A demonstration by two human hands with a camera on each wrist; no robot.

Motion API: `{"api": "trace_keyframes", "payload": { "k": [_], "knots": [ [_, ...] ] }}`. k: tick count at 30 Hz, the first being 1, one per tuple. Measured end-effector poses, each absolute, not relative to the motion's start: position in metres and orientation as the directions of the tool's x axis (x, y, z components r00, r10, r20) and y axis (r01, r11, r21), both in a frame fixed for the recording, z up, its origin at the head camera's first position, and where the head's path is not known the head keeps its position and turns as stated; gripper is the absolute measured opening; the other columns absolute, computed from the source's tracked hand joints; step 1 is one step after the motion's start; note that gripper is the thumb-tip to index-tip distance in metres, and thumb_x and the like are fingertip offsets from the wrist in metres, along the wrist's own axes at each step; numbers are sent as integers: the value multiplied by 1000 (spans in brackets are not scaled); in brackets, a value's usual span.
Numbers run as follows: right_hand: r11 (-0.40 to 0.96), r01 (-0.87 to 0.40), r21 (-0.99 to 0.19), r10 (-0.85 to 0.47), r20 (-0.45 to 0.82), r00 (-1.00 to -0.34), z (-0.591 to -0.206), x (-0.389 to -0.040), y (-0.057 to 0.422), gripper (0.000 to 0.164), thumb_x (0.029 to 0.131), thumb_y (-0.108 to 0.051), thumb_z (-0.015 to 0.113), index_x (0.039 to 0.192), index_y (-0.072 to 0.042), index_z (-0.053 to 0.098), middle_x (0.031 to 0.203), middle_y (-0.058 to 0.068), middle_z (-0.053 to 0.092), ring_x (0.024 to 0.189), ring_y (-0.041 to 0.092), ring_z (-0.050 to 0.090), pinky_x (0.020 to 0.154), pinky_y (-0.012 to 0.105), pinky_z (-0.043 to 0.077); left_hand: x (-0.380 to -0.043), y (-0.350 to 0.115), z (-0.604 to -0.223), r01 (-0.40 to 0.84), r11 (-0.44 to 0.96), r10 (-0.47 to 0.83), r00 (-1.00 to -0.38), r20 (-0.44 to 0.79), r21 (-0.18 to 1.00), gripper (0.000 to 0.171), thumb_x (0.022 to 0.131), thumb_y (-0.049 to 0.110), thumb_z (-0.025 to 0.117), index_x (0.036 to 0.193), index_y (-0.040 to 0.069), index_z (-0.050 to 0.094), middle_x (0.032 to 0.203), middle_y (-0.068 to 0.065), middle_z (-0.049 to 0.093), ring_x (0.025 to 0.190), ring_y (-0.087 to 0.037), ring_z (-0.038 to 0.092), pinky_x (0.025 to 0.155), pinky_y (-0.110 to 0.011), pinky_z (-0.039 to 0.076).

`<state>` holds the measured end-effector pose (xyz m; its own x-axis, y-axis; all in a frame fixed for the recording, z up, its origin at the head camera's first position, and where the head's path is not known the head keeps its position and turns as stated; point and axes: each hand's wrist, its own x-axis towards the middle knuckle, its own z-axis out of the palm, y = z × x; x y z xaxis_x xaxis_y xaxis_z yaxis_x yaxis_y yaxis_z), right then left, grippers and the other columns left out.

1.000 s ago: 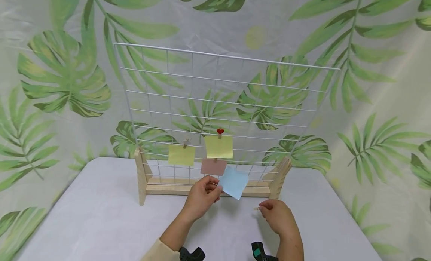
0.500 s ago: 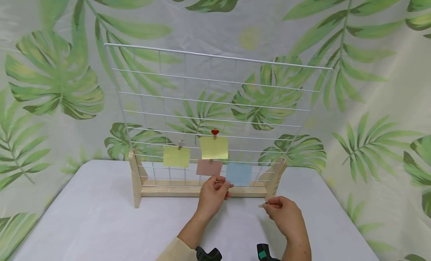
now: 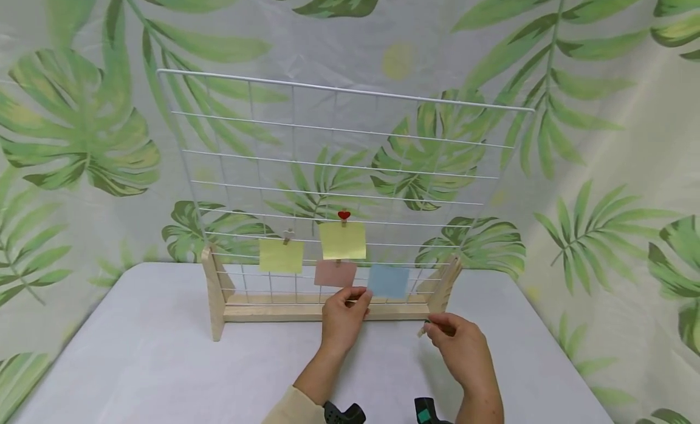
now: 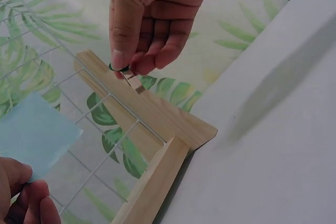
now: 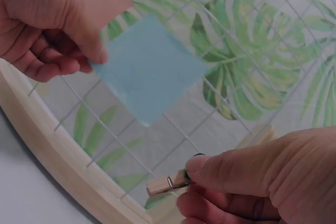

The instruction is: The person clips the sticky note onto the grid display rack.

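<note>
A white wire grid (image 3: 339, 163) stands in a wooden base (image 3: 306, 311) on the table. Two yellow notes (image 3: 343, 240) and a pink note (image 3: 335, 273) hang from it on small pegs. My left hand (image 3: 344, 318) pinches the lower left corner of a light blue note (image 3: 388, 280) and holds it flat against the grid's lowest row (image 5: 149, 74). My right hand (image 3: 456, 342) pinches a small wooden clothespin (image 5: 167, 183) just right of the base's post, below the blue note; the clothespin (image 4: 132, 81) shows under the fingers.
The grey table (image 3: 164, 363) runs wide on both sides of the stand. A leaf-print cloth (image 3: 601, 169) hangs close behind and to the right. Black wrist-camera mounts (image 3: 341, 413) sit at the bottom edge of the head view.
My left hand has carried the blue note up and away from me, from tilted in front of the base to flat against the grid. My right hand with the clothespin barely moved.
</note>
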<state>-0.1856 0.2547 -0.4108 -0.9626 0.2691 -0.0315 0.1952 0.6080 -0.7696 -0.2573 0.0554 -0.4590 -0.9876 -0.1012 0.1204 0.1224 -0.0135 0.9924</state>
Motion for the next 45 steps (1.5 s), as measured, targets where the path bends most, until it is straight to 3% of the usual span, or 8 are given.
{"api": "trace_keyframes", "payload": {
  "k": [10,16,19,24,32,40,45],
  "knots": [
    [625,195,-756,278,-18,-960,-407,-188,246,24,96,-18,71,117,-7,74,99,4,77,88,15,71,70,33,58,-258,51,-457,140,29,-145,-979,143,990,13,91,18,76,98,7,80,81,-17,76,64,-7,65,59,-16,52],
    [653,115,-748,245,65,-967,-395,-195,232,24,99,-20,68,121,-10,73,104,5,78,94,19,73,77,38,59,-259,51,-455,141,15,-152,-978,142,990,14,91,18,76,98,6,80,78,-14,75,64,-6,65,59,-16,53],
    [691,50,-721,217,140,-966,-390,-200,228,24,100,-20,67,120,-10,74,106,6,78,96,21,72,76,35,58,-259,53,-455,139,7,-153,-978,138,990,13,91,17,76,97,6,80,77,-12,75,63,-6,64,59,-16,53],
    [773,-73,-631,153,296,-943,-381,-213,222,20,98,-18,69,116,-10,76,105,7,77,90,21,70,70,29,55,-259,54,-458,143,7,-154,-978,143,990,14,90,17,77,96,4,80,77,-17,75,62,-5,64,58,-16,53],
    [844,-269,-464,-24,468,-883,-359,-235,216,19,97,-16,70,112,-5,75,102,11,75,93,29,70,79,48,59,-259,55,-459,156,4,-148,-977,155,988,13,90,16,77,96,4,80,77,-15,75,62,-4,64,58,-15,53],
    [876,-370,-309,-117,608,-785,-355,-247,211,13,91,-10,75,104,-6,77,96,10,70,78,26,66,68,41,58,-259,56,-459,151,-14,-154,-977,147,988,13,90,16,78,95,4,80,79,-20,75,62,-4,65,58,-14,53],
    [884,-409,-226,-180,643,-745,-351,-251,209,10,89,-7,77,98,-6,79,93,9,72,80,26,70,68,40,60,-259,56,-458,164,-10,-157,-975,160,986,12,90,15,77,95,4,80,77,-19,75,61,-4,65,58,-15,52]
  ]
}}
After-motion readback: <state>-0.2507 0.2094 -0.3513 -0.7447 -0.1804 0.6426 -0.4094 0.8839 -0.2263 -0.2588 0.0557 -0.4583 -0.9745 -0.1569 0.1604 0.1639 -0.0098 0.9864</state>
